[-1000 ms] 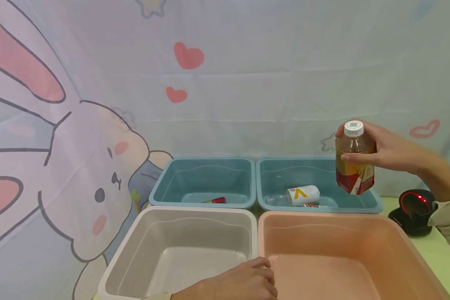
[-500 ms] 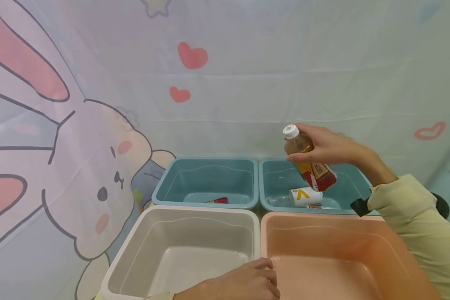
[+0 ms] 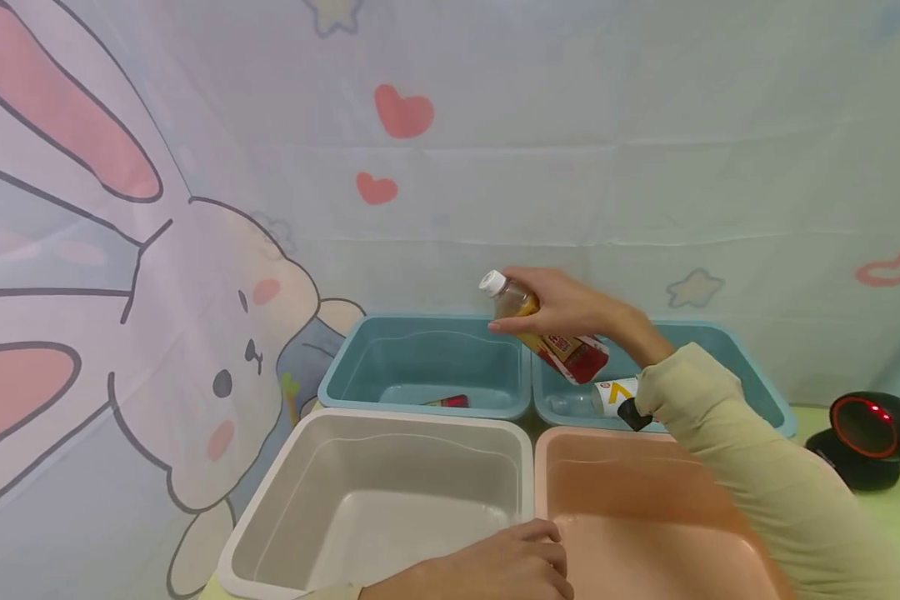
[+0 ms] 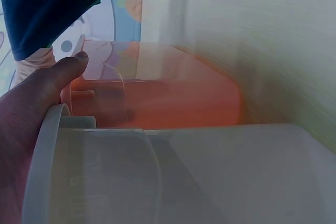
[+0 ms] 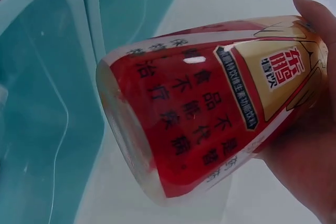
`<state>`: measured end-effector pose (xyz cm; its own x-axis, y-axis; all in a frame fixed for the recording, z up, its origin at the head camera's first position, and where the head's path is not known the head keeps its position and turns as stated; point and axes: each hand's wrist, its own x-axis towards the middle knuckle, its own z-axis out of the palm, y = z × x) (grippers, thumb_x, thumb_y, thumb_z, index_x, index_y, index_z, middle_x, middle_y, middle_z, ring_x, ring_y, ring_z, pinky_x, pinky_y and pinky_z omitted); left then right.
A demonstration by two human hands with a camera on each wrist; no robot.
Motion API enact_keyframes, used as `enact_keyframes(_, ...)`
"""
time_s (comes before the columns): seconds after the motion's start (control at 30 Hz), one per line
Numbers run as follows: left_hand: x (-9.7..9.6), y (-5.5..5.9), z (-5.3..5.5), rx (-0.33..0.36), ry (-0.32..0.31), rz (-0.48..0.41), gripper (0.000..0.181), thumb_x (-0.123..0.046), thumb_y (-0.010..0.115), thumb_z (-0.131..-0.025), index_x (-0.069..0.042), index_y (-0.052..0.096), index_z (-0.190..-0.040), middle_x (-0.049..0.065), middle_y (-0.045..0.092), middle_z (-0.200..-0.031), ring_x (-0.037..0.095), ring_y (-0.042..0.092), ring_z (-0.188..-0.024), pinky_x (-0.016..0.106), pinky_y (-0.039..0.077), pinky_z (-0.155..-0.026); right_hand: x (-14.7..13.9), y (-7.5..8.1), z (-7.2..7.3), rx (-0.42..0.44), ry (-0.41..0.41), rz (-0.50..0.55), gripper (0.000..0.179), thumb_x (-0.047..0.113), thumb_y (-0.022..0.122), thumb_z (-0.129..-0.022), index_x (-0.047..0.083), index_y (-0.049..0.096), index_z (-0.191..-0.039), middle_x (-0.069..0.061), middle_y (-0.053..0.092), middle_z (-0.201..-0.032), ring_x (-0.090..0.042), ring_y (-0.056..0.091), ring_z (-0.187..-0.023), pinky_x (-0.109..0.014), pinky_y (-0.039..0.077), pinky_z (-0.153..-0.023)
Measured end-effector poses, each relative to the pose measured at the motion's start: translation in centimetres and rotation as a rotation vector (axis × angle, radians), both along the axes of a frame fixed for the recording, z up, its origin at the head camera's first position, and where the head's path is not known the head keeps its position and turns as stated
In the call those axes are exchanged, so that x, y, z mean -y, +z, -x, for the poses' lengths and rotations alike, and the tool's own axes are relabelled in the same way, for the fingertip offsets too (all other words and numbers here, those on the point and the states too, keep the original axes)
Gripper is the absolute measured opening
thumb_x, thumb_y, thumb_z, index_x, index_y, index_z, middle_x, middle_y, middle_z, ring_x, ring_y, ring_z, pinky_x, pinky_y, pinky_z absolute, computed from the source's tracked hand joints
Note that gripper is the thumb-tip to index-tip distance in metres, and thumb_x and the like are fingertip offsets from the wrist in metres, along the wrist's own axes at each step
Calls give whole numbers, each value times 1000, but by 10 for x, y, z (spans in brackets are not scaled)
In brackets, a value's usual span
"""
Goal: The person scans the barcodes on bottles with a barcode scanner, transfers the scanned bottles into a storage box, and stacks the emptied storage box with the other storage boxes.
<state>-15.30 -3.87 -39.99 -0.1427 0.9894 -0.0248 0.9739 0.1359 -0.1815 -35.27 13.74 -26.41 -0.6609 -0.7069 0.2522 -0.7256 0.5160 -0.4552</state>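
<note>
My right hand [image 3: 573,307] grips a plastic drink bottle [image 3: 570,354] with a white cap and a red and yellow label. It holds the bottle tilted, cap up to the left, above the divide between two blue bins. A close look at the bottle's base and label [image 5: 178,114] comes from the right wrist view. My left hand [image 3: 498,562] rests with loosely bent fingers by the adjoining rims of the white bin [image 3: 378,421] and the orange bin [image 3: 581,442]. Its thumb [image 4: 73,69] lies extended in the left wrist view; its fingertips are hidden there.
In the left blue bin [image 3: 420,346] lies a small red item [image 3: 453,401]. A white can [image 3: 613,393] and a clear bottle [image 3: 570,405] lie in the right blue bin [image 3: 750,375]. A black scanner-like device with red lights [image 3: 870,429] stands on the table at right.
My right hand has carried the drink bottle leftward from above the right blue bin's right end, tilting it from upright. The left hand has stayed by the rims.
</note>
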Motion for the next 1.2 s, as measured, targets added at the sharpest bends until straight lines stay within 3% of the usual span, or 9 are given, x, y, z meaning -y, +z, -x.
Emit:
enact_keyframes(0.27,-1,0,1,15,9,13,21,-44,60,-105,-40,80,-108,-29,70,-102,-8,53,-100,18,26,-108,43,-10,12,-9,22,-103,66,44,75,-92,9,48,-141,-7,61,-124,-23,60,-105,-39,56,-84)
enact_keyframes(0.63,0,-1,0,-39,-15,-6,19,-38,62,-104,-40,81,-104,-28,70,-99,-6,54,-99,22,29,-109,90,-33,17,-10,-6,-178,72,49,70,-96,10,41,-150,-10,54,-129,-24,52,-113,-39,51,-88)
enact_keyframes(0.9,-1,-2,-1,-57,-43,-48,19,-36,63,-103,-39,81,-100,-28,70,-96,-5,56,-98,21,30,-108,99,-44,6,10,-37,-315,76,53,65,-99,14,34,-157,-14,47,-139,-31,47,-124,-60,37,-103)
enact_keyframes(1.07,0,1,-2,-56,-46,-24,18,-38,63,-103,-39,81,-101,-28,70,-97,-5,56,-99,22,29,-109,98,-42,2,16,-47,-354,78,55,69,-96,18,36,-156,-13,46,-140,-31,47,-123,-60,36,-106)
enact_keyframes(1.2,2,2,-2,-53,-40,-7,18,-38,62,-104,-39,81,-102,-28,70,-97,-6,55,-99,22,28,-110,94,-38,-1,34,-63,-405,85,60,69,-94,22,31,-160,-12,42,-149,-32,44,-132,-61,35,-108)
